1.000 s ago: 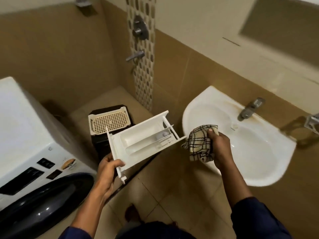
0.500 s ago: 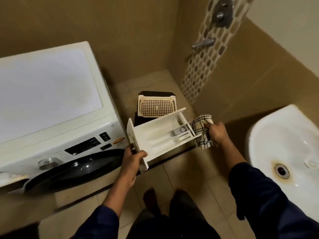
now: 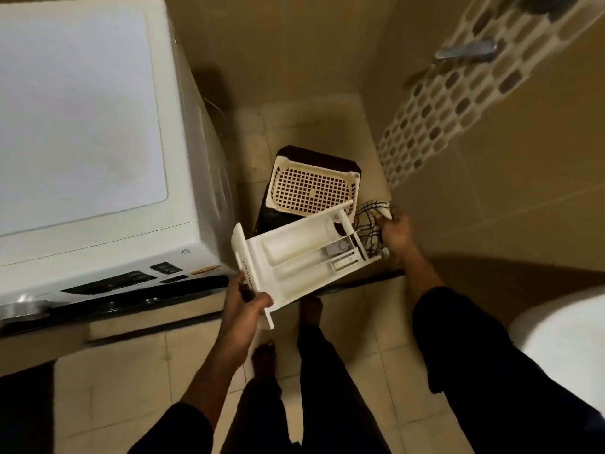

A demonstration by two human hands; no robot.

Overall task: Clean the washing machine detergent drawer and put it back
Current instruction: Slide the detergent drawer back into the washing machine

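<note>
Drawer: the white detergent drawer (image 3: 301, 257) is out of the washing machine (image 3: 82, 126), held in the air just beside its front corner, compartments facing up.
Left hand: the left hand (image 3: 244, 306) grips the front-panel end, fingers and thumb curled round it.
Right hand: the right hand (image 3: 396, 234) has its fingers curled round a checked cloth (image 3: 370, 221) at the drawer's far end.
Beyond: a cream perforated basket (image 3: 311, 188).
Lower right: a white sink (image 3: 563, 348).

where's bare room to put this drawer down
Free: the flat top of the white washing machine, and the beige floor tiles between its front and the bare feet. Crowded: the corner, where a cream perforated basket sits on a dark stool.
</note>
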